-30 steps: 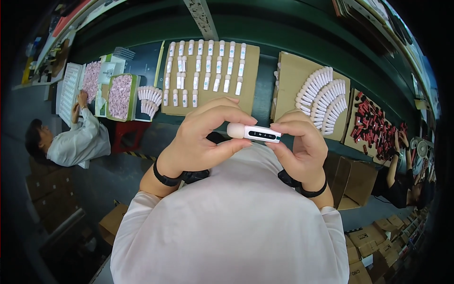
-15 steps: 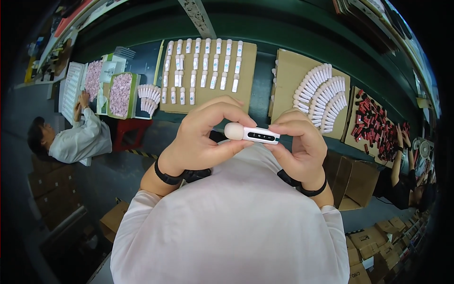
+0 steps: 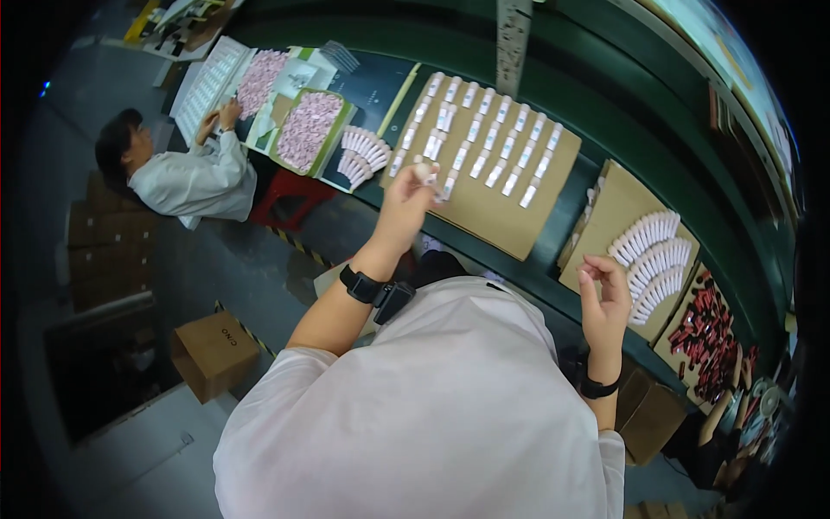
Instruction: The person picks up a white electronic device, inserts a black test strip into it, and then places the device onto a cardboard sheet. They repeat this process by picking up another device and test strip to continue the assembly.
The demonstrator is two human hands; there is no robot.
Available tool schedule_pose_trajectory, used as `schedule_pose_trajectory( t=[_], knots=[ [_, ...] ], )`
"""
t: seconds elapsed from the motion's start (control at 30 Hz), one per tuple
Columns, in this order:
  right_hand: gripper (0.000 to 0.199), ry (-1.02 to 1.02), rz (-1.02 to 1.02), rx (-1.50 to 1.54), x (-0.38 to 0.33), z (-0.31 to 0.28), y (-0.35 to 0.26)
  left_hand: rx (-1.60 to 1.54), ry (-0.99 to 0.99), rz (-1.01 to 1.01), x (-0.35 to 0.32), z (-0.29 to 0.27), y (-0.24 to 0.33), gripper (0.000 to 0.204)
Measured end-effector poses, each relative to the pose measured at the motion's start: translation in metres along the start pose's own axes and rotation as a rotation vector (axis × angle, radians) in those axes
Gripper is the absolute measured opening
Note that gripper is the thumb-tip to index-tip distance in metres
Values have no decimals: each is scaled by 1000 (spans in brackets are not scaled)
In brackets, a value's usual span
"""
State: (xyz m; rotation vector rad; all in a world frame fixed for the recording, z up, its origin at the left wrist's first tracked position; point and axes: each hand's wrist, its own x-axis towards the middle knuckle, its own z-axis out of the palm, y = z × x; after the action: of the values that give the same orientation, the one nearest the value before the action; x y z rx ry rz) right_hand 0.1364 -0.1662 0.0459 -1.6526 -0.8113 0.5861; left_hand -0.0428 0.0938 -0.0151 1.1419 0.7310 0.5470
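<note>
My left hand [image 3: 405, 212] is closed at the near left edge of a brown cardboard sheet [image 3: 510, 227]. A small white wand massager [image 3: 423, 171] with a rounded pale head shows at its fingertips, partly hidden by the fingers. On the sheet lie several rows of similar white wand massagers [image 3: 504, 108], spaced apart. My right hand [image 3: 608, 298] holds nothing and hovers with thumb and fingers apart, beside a second cardboard sheet [image 3: 596, 227]. Fanned, tightly packed arcs of wand massagers [image 3: 650, 264] lie on that sheet.
A small fan of wand massagers [image 3: 363, 156] lies left, beside a green-rimmed bin of pink pieces [image 3: 309, 130]. A seated co-worker [image 3: 186, 177] works at the far left. Red and black parts [image 3: 705, 337] are heaped at right near another person. A cardboard box [image 3: 214, 353] stands on the floor.
My hands have separated: the left carried the wand massager forward to the left sheet, and the right let go and moved right. The whole view has turned.
</note>
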Motion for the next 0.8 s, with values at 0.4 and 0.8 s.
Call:
schedule_pose_trajectory(
  t=[0.4, 0.8],
  knots=[
    [9, 32, 243, -115, 17, 64, 3, 1335, 333, 162, 25, -210, -97, 25],
    [21, 191, 593, -182, -9, 66, 108, 1553, 126, 433, 83, -238, -112, 69]
  ],
)
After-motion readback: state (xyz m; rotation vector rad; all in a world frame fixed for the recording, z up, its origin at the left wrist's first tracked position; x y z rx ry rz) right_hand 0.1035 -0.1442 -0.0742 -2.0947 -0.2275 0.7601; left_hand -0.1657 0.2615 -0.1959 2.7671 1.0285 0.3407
